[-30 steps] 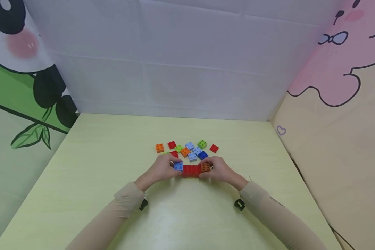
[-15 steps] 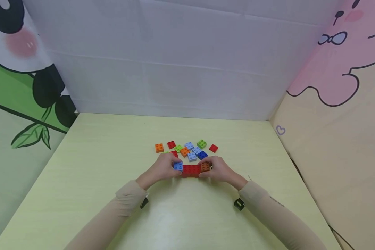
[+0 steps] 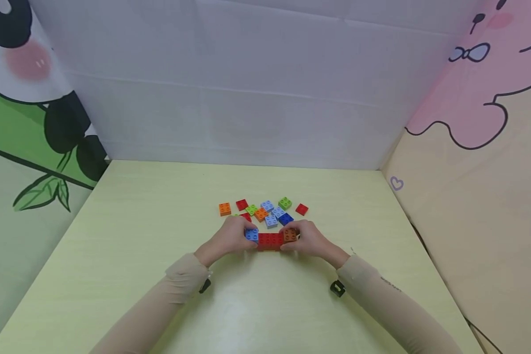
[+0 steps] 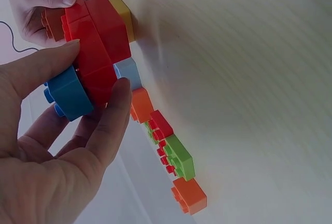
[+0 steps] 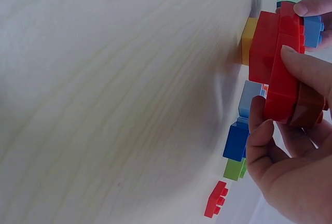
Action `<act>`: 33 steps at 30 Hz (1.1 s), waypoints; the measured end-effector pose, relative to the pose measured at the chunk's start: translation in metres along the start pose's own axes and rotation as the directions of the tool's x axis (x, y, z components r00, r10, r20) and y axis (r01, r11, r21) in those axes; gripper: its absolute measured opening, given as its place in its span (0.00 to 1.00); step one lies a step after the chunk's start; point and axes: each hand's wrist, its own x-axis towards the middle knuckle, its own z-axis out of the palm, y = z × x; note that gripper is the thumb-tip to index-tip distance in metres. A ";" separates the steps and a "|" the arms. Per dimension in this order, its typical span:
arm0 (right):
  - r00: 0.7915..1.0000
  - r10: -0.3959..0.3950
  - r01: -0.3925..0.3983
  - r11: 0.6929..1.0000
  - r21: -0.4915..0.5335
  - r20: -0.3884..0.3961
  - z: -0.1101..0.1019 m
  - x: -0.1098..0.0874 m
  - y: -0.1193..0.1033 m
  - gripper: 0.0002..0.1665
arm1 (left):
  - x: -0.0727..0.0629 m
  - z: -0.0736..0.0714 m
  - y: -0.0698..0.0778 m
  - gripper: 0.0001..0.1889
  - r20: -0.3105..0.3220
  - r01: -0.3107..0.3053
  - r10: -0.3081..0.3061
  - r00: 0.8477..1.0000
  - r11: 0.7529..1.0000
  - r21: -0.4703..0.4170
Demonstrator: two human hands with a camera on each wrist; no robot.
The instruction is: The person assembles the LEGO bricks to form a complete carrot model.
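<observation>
Both hands grip one assembled stack of toy building bricks at the middle of the table. Its wide red upper row (image 3: 270,241) sits on a narrower red brick (image 5: 263,47), with a yellow brick (image 5: 249,40) at the bottom. A blue brick (image 4: 71,94) is on the row's left end, and a brown brick (image 5: 308,105) on its right end. My left hand (image 3: 232,236) holds the left end, thumb on the near red face and a fingertip beneath. At the right end, my right hand (image 3: 311,240) has its thumb on the red row and fingers curled under and behind.
Loose bricks lie just behind the stack: orange (image 3: 224,209), red (image 3: 302,209), green (image 3: 285,203), light blue (image 3: 271,221) and dark blue (image 3: 285,219) ones. A pale wall (image 3: 248,98) rises at the table's far edge, with cartoon-printed panels on both sides.
</observation>
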 end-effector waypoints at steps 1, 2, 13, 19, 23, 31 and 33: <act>1.000 -0.001 0.001 1.000 0.001 0.002 0.000 0.000 0.000 0.22 | 0.000 0.000 0.000 0.23 0.000 0.000 0.000 1.000 1.000 0.002; 1.000 -0.002 0.002 1.000 0.001 0.002 0.000 0.000 0.001 0.22 | 0.001 0.000 0.000 0.23 0.001 -0.004 0.004 1.000 1.000 0.006; 1.000 0.000 0.000 1.000 0.005 0.000 0.000 0.001 0.002 0.22 | 0.004 0.001 0.002 0.23 0.023 0.029 -0.029 0.999 1.000 0.004; 1.000 -0.005 0.005 1.000 0.006 -0.004 0.000 0.002 0.003 0.22 | 0.004 0.000 0.003 0.24 0.024 0.037 -0.037 0.999 0.999 0.009; 1.000 -0.008 0.008 1.000 0.006 -0.005 0.001 0.002 0.004 0.22 | 0.004 0.001 0.003 0.24 0.019 0.036 -0.037 0.999 0.999 0.019; 1.000 -0.001 0.001 1.000 0.000 -0.009 0.002 0.001 0.003 0.22 | 0.004 0.003 0.002 0.23 0.000 0.037 -0.037 0.999 0.999 -0.003; 1.000 0.001 -0.001 1.000 -0.001 -0.009 0.002 0.001 0.002 0.22 | 0.004 0.003 0.002 0.23 -0.003 0.042 -0.042 0.999 0.999 -0.015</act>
